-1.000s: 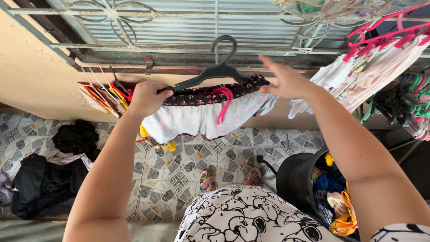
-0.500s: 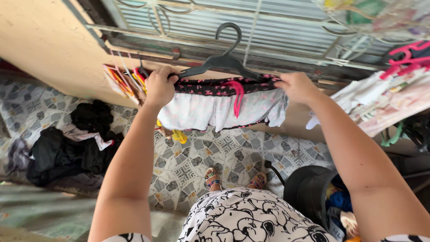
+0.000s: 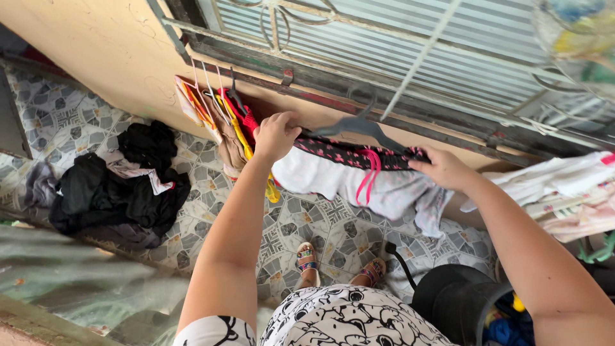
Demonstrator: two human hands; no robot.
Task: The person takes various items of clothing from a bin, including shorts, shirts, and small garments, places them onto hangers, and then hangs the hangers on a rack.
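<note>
A dark plastic hanger (image 3: 356,125) carries a pair of white shorts (image 3: 359,181) with a black, pink-patterned waistband and a pink drawstring. My left hand (image 3: 275,134) is closed on the left end of the hanger and waistband. On the other side my right hand (image 3: 442,168) grips the right end of the waistband. The hanger's hook is blurred and sits in front of the metal window grille (image 3: 410,45).
Several coloured hangers (image 3: 221,109) hang on the wall left of my left hand. A heap of dark clothes (image 3: 115,186) lies on the tiled floor. A black bucket (image 3: 458,301) of laundry stands at lower right. Pale garments (image 3: 564,192) hang at right.
My right hand came down from the air and took hold of the waistband's right end. The view has tilted and swung left; the hanger now looks lower and slanted.
</note>
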